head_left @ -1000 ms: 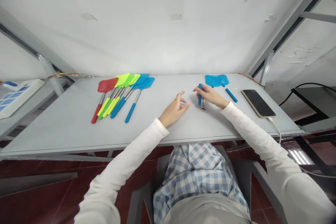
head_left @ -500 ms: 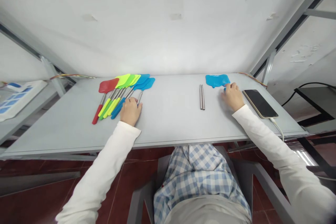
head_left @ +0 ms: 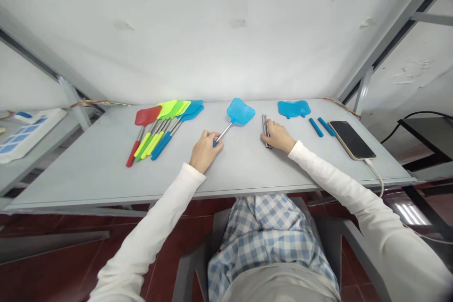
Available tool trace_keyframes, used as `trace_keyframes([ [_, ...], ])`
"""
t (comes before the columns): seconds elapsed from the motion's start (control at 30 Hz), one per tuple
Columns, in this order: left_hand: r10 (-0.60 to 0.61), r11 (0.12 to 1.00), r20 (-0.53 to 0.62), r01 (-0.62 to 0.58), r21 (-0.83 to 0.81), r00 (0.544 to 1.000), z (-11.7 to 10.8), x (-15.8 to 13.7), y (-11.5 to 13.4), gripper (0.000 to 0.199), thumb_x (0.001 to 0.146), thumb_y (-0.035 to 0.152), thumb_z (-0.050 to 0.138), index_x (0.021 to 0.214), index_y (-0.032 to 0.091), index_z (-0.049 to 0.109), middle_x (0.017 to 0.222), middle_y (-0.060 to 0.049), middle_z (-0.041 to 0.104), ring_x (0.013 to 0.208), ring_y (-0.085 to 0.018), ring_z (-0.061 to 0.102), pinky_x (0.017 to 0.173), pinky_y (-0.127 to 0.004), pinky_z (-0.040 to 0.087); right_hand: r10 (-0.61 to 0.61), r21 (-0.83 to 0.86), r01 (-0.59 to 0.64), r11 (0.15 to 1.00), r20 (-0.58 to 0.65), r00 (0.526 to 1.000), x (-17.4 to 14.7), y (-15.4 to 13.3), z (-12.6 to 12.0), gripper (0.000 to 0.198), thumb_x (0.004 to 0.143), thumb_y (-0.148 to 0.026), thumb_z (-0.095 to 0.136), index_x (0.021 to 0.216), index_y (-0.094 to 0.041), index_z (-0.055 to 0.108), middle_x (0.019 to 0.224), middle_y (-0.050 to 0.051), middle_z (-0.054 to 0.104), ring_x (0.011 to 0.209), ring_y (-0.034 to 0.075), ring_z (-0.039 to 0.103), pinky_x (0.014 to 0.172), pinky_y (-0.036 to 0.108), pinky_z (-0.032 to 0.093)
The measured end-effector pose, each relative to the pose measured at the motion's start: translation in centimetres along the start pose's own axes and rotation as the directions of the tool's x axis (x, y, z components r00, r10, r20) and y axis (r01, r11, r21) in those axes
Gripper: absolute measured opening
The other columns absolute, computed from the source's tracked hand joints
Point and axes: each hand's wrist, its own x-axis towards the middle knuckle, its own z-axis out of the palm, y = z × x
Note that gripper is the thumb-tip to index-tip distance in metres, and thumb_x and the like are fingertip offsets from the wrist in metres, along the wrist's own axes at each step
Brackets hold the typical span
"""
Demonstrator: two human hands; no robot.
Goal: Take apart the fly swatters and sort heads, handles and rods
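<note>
Two hands are seen over a grey table (head_left: 244, 170), each occupied with a separate item. A blue fly swatter (head_left: 241, 112) is gripped by its blue handle in the curled left hand (head_left: 205, 151), its head pointed toward the wall and angled to the right. Two metal tubes (head_left: 264, 128) are pinched together between the thumb and fingers of the right hand (head_left: 280, 137); whether they are raised off the surface cannot be told. Beyond that hand, blue swatter heads (head_left: 293, 108) are laid near the wall. Two blue sleeves (head_left: 316, 127) are placed side by side, just beside a phone (head_left: 351, 139) into which a white cable (head_left: 375, 174) is plugged. Well to the left, red, green, yellow and blue swatters (head_left: 152, 145) are spread in an overlapping row.
</note>
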Motion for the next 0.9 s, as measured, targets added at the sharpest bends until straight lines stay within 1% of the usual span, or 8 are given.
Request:
trace_keyframes([
  [0.13,0.114,0.993,-0.072,-0.114,-0.004,0.991,-0.3,0.0,0.9,0.028,0.087,0.026,0.052,0.112,0.022,0.064,0.107,-0.006,0.059,0.089,-0.019,0.063,0.069,-0.027,0.046,-0.009,0.003,0.01,1.0,-0.212,0.977,-0.8,-0.4,-0.6,0.062,0.091,-0.036,0.048,0.139,0.001,0.037,0.129,0.028,0.051,0.122,0.037,0.047,0.098,0.048,0.039],
  [0.2,0.18,0.984,-0.08,-0.18,0.013,0.98,-0.4,0.0,1.3,0.027,0.087,0.024,0.051,0.111,0.022,0.063,0.107,-0.006,0.06,0.089,-0.019,0.063,0.069,-0.027,0.046,-0.088,-0.044,0.077,0.996,-0.364,0.927,-1.4,-0.8,-1.5,0.062,0.093,-0.038,0.044,0.145,-0.005,0.033,0.141,0.026,0.042,0.132,0.037,0.037,0.104,0.051,0.033],
  [0.27,0.237,0.971,-0.085,-0.235,0.035,0.968,-0.5,0.1,1.7,0.026,0.088,0.023,0.049,0.111,0.022,0.062,0.105,-0.006,0.062,0.087,-0.018,0.063,0.072,-0.028,0.046,-0.199,-0.119,0.163,0.979,-0.419,0.886,-1.8,-1.0,-2.8,0.058,0.095,-0.034,0.041,0.149,-0.016,0.032,0.149,0.019,0.035,0.139,0.035,0.028,0.109,0.053,0.026],
  [0.4,0.308,0.951,-0.09,-0.305,0.04,0.947,-0.5,0.5,2.4,0.027,0.089,0.019,0.048,0.112,0.021,0.059,0.102,-0.005,0.065,0.083,-0.017,0.063,0.077,-0.028,0.046,-0.307,-0.213,0.244,0.946,-0.358,0.882,-1.2,-0.6,-5.9,0.047,0.093,-0.025,0.044,0.14,-0.026,0.047,0.142,0.012,0.046,0.139,0.034,0.029,0.108,0.057,0.021],
  [0.5,0.331,0.943,-0.101,-0.333,-0.004,0.938,-0.4,1.1,3.4,0.027,0.09,0.018,0.047,0.114,0.02,0.057,0.106,-0.006,0.065,0.086,-0.017,0.063,0.08,-0.028,0.045,-0.35,-0.228,0.296,0.928,-0.26,0.9,-0.4,-0.2,-7.4,0.034,0.095,-0.024,0.039,0.116,-0.023,0.065,0.113,0.012,0.064,0.115,0.031,0.049,0.098,0.051,0.029],
  [0.6,0.367,0.928,-0.114,-0.372,-0.029,0.923,0.0,1.7,5.1,0.026,0.095,0.025,0.045,0.118,0.02,0.056,0.109,-0.008,0.063,0.094,-0.018,0.063,0.079,-0.027,0.044,-0.365,-0.235,0.315,0.92,-0.216,0.906,-0.4,-0.6,-8.0,0.035,0.097,-0.024,0.036,0.104,-0.019,0.07,0.096,0.013,0.067,0.096,0.027,0.052,0.087,0.044,0.032],
  [0.77,0.364,0.932,-0.095,-0.362,0.035,0.927,1.1,3.0,7.5,0.036,0.101,0.038,0.032,0.114,0.02,0.059,0.101,-0.01,0.062,0.089,-0.02,0.062,0.064,-0.027,0.04,-0.369,-0.215,0.318,0.924,-0.277,0.887,-1.7,-1.6,-8.3,0.037,0.096,-0.018,0.036,0.113,-0.023,0.07,0.109,0.012,0.065,0.104,0.028,0.048,0.087,0.045,0.032],
  [0.9,0.323,0.946,-0.136,-0.318,0.059,0.937,1.1,4.1,7.0,0.033,0.101,0.034,0.032,0.108,0.018,0.06,0.099,-0.01,0.063,0.086,-0.019,0.062,0.064,-0.026,0.039,-0.396,-0.225,0.335,0.915,-0.341,0.852,-2.9,-1.1,-7.8,0.045,0.095,-0.015,0.031,0.127,-0.026,0.062,0.125,0.011,0.059,0.113,0.028,0.046,0.093,0.046,0.034],
])
